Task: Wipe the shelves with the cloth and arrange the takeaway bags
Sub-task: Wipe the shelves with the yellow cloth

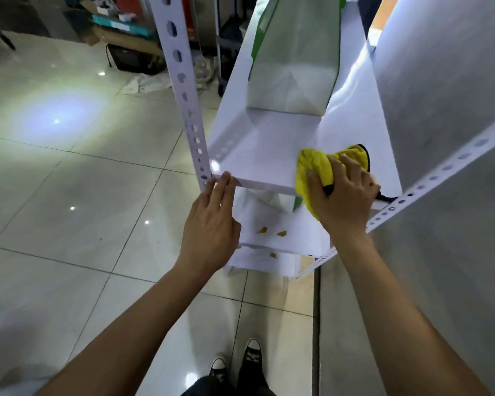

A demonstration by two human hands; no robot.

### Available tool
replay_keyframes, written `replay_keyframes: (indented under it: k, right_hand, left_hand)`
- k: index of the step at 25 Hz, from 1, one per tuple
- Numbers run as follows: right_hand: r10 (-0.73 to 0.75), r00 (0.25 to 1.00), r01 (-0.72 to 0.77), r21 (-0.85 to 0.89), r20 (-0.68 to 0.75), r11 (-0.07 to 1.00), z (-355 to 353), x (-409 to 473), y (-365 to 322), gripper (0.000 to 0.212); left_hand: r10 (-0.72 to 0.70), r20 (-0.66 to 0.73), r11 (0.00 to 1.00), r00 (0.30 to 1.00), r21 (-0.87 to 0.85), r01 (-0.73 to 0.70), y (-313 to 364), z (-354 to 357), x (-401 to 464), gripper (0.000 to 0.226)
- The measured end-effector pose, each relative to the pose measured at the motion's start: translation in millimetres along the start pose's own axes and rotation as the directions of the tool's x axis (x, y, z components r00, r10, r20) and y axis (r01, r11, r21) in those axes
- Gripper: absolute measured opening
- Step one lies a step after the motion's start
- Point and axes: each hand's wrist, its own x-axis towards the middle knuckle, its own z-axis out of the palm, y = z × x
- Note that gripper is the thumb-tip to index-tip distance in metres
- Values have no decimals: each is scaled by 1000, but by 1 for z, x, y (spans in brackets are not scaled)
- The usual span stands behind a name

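Right hand, centre right of frame: fingers curled over a bunched yellow cloth, pressing it onto the near right corner of the top shelf. Part of the cloth hung over the shelf's front edge. A black trim or strap showed at the cloth's far side; could not tell which.

Left hand, just left of centre: fingers straight and together, holding nothing, tips touching the shelf's front edge at its near left corner, beside the perforated upright.

Outward from the cloth hand: the shelf's long axis ran away from the hands toward the upper centre of frame. The unwiped span lay up-frame and left of the cloth. A white and green takeaway bag stood on that shelf, well beyond the cloth, across most of its width.

Judgement: the right hand was the nearer one for the wipe; a stroke up-frame would meet the bag's base.

Lower shelf, below the front edge, carried orange-brown spots.
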Motion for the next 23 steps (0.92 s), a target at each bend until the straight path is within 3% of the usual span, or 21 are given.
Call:
replay_keyframes:
  k: [2,4,8,10,12,15,17,19,23]
  right_hand:
    - [-93,986,96,13,-139,995,-3,-22,7,39]
    - [-126,976,135,40,-179,990,-8,-33,11,37]
    - [-54,975,99,204,-215,974,-12,-73,9,35]
    - [-5,987,61,345,-159,937,-4,-108,11,33]
    - [168,986,-148,499,5,854,12,-147,15,30]
    - [478,806,-584,597,348,550,55,-201,27,23]
    - [540,716,-688,577,442,441,84,-228,37,23]
    - [532,720,-687,563,444,460,110,-242,40,23]
    - [391,846,-534,547,364,645,162,-231,33,38]
  left_hand:
    - [34,-7,998,999,-48,-34,-6,10,-8,73]
    - [55,-19,991,998,-122,-57,-9,24,-22,69]
    - [40,27,978,999,-208,-33,-17,62,-56,69]
    - [34,69,975,997,-220,-18,-24,81,-69,68]
    - [33,99,975,995,-222,-10,-30,99,-78,67]
    - [6,111,976,994,-217,18,-43,133,-89,67]
    - [-10,118,977,993,-211,35,-52,160,-97,69]
    - [-17,129,979,991,-200,43,-61,190,-102,70]
    - [-50,158,980,986,-182,78,-69,244,-99,69]
